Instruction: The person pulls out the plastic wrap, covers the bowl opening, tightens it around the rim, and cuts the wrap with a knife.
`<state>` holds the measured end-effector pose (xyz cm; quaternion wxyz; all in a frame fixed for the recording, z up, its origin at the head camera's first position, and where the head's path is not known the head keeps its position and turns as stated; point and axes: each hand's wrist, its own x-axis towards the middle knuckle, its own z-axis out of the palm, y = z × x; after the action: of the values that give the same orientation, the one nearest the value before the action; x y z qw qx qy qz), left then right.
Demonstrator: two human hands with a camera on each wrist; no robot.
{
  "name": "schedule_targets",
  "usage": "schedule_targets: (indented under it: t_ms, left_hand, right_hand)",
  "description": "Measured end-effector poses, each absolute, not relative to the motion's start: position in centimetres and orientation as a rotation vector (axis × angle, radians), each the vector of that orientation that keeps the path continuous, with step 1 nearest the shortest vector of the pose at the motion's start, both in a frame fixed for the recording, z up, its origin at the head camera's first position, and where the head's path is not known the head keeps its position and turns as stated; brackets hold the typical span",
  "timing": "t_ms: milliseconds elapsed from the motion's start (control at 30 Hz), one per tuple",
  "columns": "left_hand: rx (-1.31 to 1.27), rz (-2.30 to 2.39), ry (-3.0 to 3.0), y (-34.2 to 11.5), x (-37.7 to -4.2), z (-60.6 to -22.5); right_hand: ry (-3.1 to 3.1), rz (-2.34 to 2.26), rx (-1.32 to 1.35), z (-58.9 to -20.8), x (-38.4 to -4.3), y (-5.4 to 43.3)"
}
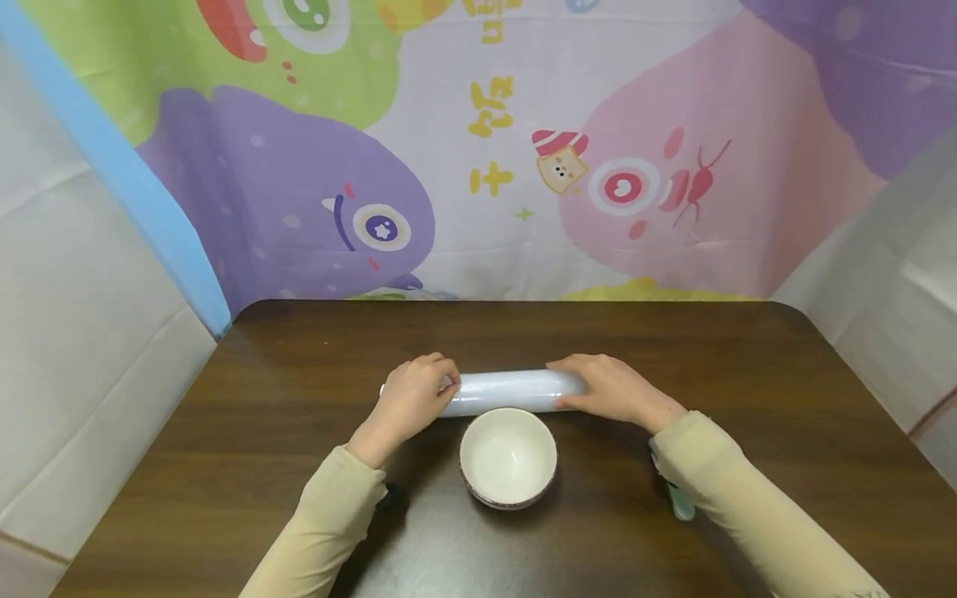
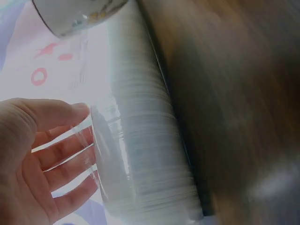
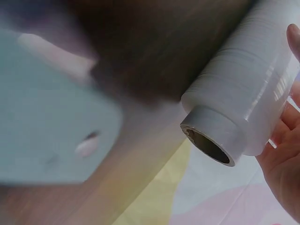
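A roll of clear plastic wrap (image 1: 503, 392) lies crosswise on the table, just beyond a cream bowl (image 1: 508, 455). At the roll's left end, my left hand (image 1: 413, 397) pinches the film's thin edge; in the left wrist view, see-through film (image 2: 86, 154) runs between the fingers and the roll. My right hand (image 1: 615, 390) holds the other end, thumb on the near side and fingers over the far side. The hollow cardboard core (image 3: 211, 143) sticks out of that end in the right wrist view. The bowl's patterned outer wall (image 2: 82, 16) shows at the top of the left wrist view.
A pale green object (image 1: 681, 503) lies on the brown wooden table (image 1: 299, 465), partly hidden under my right forearm. Behind the table's far edge hangs a cartoon-printed cloth (image 1: 449, 149). White cloth panels (image 1: 90, 349) border both sides.
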<state>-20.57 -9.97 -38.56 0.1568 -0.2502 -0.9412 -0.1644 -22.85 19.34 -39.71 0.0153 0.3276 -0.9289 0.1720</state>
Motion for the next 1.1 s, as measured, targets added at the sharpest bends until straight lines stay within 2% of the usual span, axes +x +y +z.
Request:
schedule_targets:
  t_ms: [300,600,833,1100]
  left_hand:
    - [-0.685,-0.612,-2.720,-9.0,-21.4,-38.5]
    - [-0.625,-0.715,-2.807,-8.4,-22.5,-37.9]
    - [-0.592,-0.781,-2.819,-8.8,-22.6,-38.0]
    - [-0.688,-1.011,-2.859,-10.3,-22.8,-38.2]
  right_hand:
    - [-2.901,0.413,0.975,-40.2,-22.4,20.1]
    - [-2.964,0.356,0.896,-39.9,-22.3,18.0]
    - [-3.045,0.302,0.952,-39.8,-22.9,16.0]
    - [-3.006,0.325,1.003,-40.2,-23.5,16.2]
